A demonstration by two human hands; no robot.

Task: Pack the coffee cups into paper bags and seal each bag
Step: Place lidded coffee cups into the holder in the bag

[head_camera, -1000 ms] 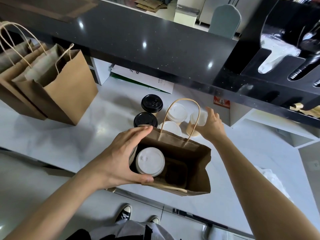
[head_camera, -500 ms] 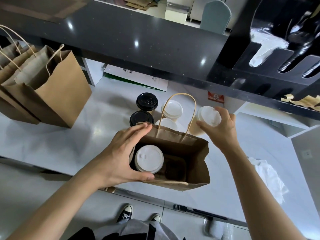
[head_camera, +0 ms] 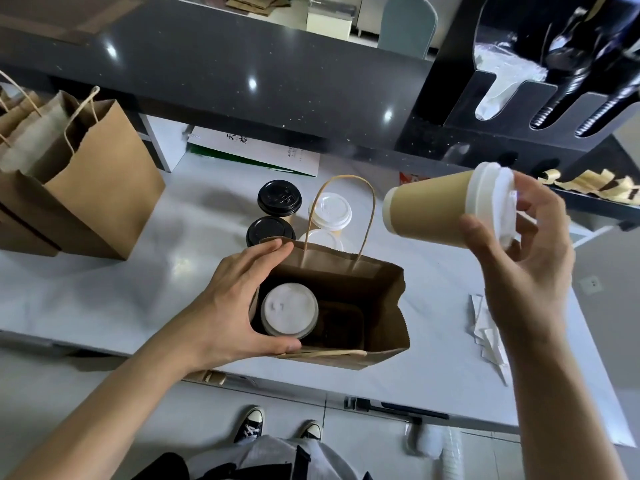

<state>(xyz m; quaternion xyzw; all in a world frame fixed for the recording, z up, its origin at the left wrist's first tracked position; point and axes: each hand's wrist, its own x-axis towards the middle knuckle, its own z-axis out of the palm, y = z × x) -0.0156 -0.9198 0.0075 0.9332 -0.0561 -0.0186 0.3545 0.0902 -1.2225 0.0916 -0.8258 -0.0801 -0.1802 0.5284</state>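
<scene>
The right hand (head_camera: 519,271) grips a cup (head_camera: 433,211) near its white lid, fingers curled round the lid end, so this grip is closed on the cup. The cup is in the air and lies almost flat: its long axis points left, with the base toward the bag (head_camera: 377,303) and the lid toward the palm. The open bag stands on the bench (head_camera: 104,292), below and to the left of the cup. The left hand (head_camera: 239,303) holds the bag's left rim, thumb on the near edge and fingers on the far edge. One lidded cup (head_camera: 289,310) sits already in the left half of the bag; the right half looks free. I judge the cup must turn upright before it goes down there.
</scene>
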